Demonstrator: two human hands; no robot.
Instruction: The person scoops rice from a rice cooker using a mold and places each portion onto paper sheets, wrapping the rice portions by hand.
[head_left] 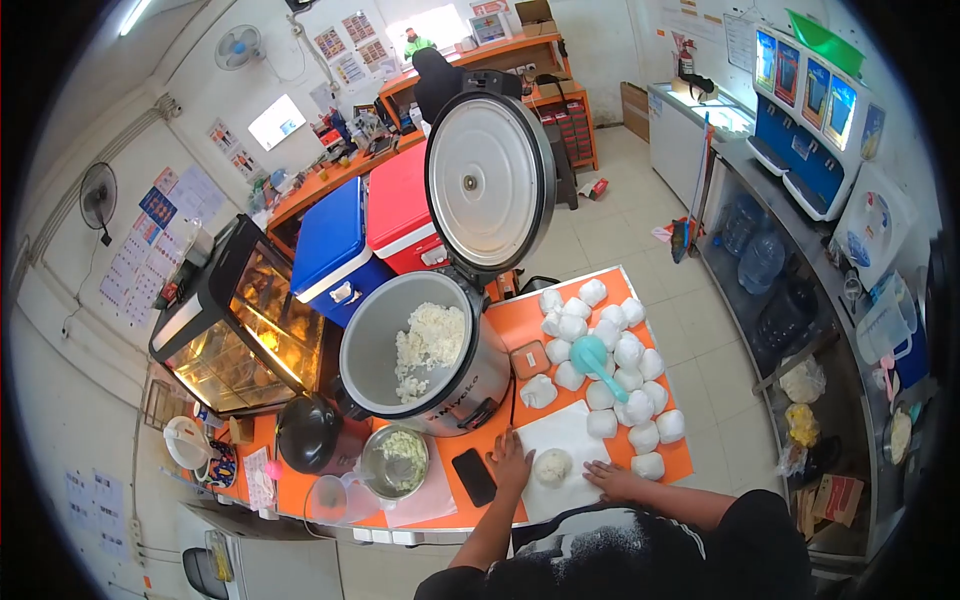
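A small mound of rice (552,467) lies on a sheet of white paper (545,430) at the front of the orange table. My left hand (510,464) rests at the paper's left edge, fingers spread, holding nothing. On the other side of the mound, my right hand (608,482) lies on the paper with its fingers apart. Several white wrapped bundles (628,350) cover the table's right part, and a turquoise scoop (590,355) lies on top of them. Left of the paper stands an open rice cooker (480,385) with rice (432,335) inside.
A black phone (474,477) lies beside my left hand. Further left are a metal bowl (395,462) and a dark-lidded pot (308,433). Behind the cooker stand blue (335,235) and red (398,205) coolers. A person (435,85) is at the back.
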